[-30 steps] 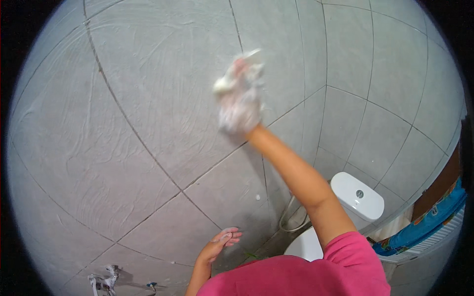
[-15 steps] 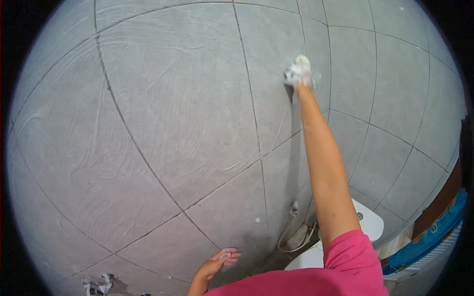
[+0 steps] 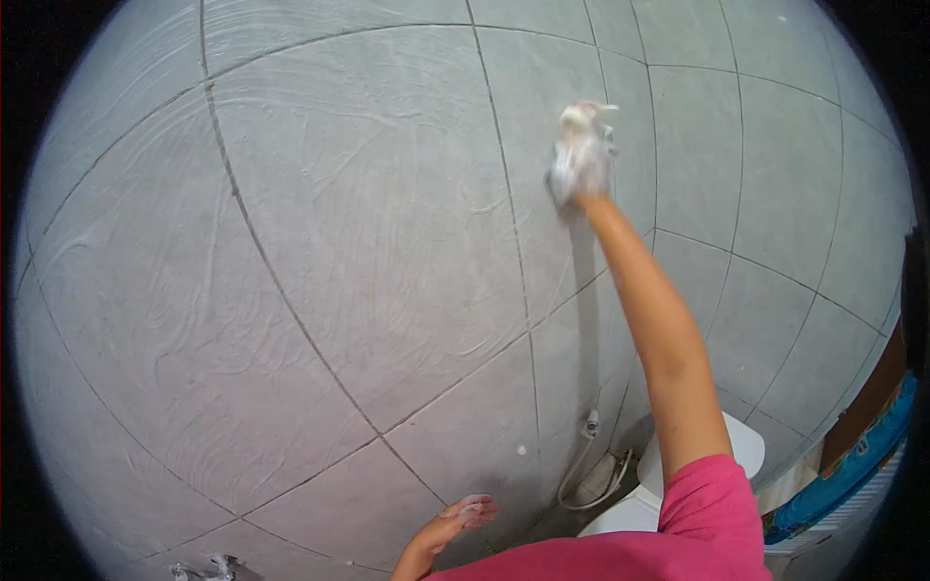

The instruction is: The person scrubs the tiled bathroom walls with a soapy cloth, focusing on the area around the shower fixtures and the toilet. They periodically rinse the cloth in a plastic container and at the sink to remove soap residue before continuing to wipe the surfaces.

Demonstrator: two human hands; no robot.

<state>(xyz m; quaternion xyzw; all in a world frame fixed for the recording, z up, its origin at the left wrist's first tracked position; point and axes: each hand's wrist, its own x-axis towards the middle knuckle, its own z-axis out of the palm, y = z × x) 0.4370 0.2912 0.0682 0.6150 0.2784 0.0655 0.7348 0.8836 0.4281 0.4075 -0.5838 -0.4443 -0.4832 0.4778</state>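
Observation:
High on the grey tiled wall (image 3: 387,194), my right arm is stretched up and my right hand (image 3: 587,179) is blurred by motion and white with foam. It presses a foam-covered white and grey wad (image 3: 581,131) against the tiles, left of the wall corner; lather and blur hide what kind of thing this is. Low in front of my body, my left hand (image 3: 463,515) holds nothing. Its fingers are stretched out loosely and carry some foam. Whether it touches the wall cannot be made out. Streaks of lather cover the tiles to the left.
A white toilet (image 3: 746,450) stands at the lower right, partly behind my arm. Beside it a pale hose (image 3: 562,489) hangs from a wall fitting (image 3: 591,423). A foamy metal tap (image 3: 208,568) juts out at the lower left. Blue patterned fabric (image 3: 843,474) hangs at the far right.
My right hand has shifted slightly down the wall, with the foamy wad still in it. The whole view has moved a little, and my left hand keeps its open pose.

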